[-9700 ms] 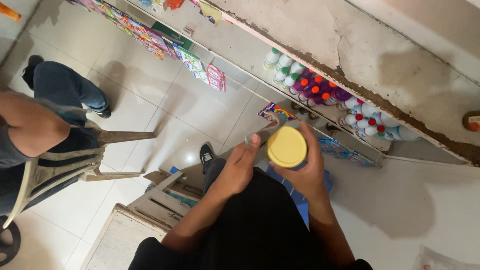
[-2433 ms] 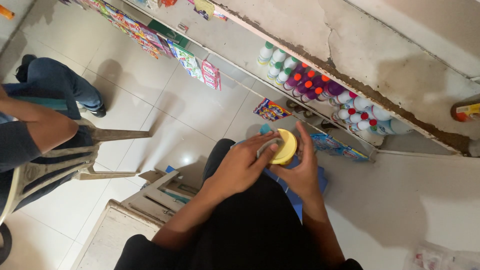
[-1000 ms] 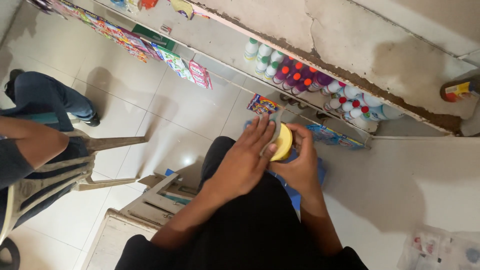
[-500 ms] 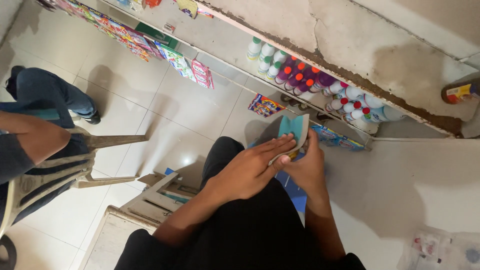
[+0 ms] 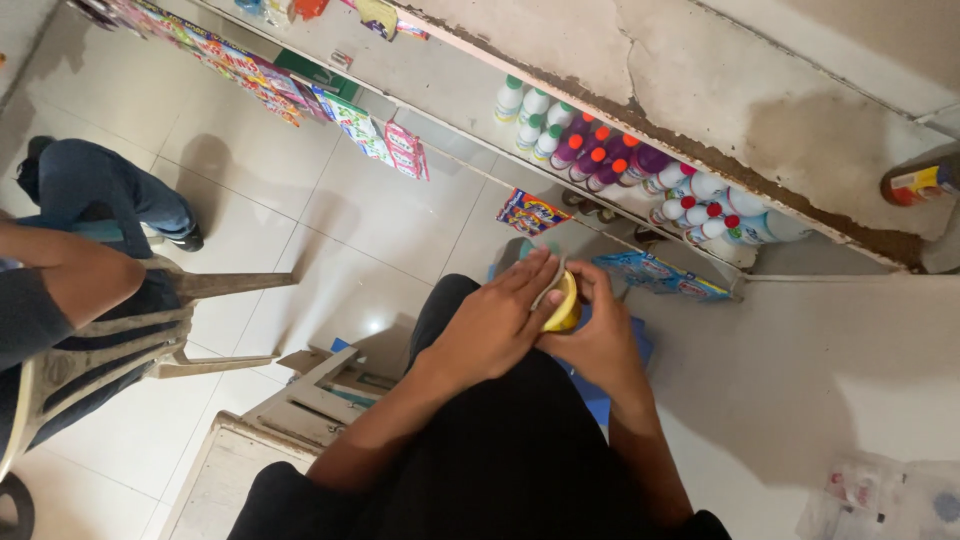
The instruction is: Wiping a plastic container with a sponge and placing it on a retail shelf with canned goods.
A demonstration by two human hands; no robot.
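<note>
Both of your hands are meeting over your lap, pressed together around a small yellow-lidded container [image 5: 563, 303]. Your left hand [image 5: 497, 322] is lying across its lid with fingers spread, and your right hand [image 5: 600, 338] is cupping it from below and from the side, so only a sliver of yellow is showing between them.

My guess is that the grip is the weak point: with so little of the container held by fingertips, a twist could be sending it slipping out and down onto the pale tiled floor [image 5: 330, 230], where it could be rolling under the low shelf [image 5: 450, 90].

You are sitting above glossy tiles, facing a shelf lined with plastic bottles [image 5: 610, 165] with coloured caps and hanging snack packets [image 5: 300, 95]. Another person's arm [image 5: 70, 285] is resting on a plastic chair [image 5: 130, 340] at your left.
</note>
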